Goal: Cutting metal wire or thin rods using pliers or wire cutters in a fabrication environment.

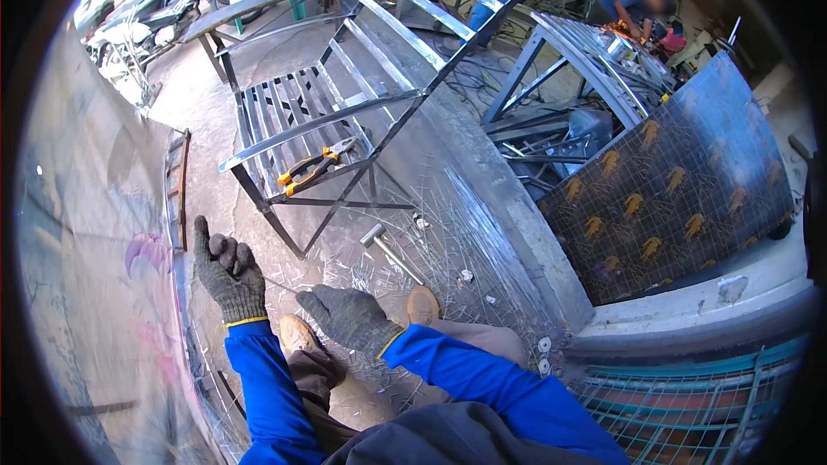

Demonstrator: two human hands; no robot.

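The gloved left hand pinches one end of a thin wire whose long axis runs rightward toward the nearer, empty, loosely open right hand, above the wire-strewn floor.

Grey knitted cloth gloves, shiny bare-metal bench frame, glinting wire mesh on rough matt concrete floor.
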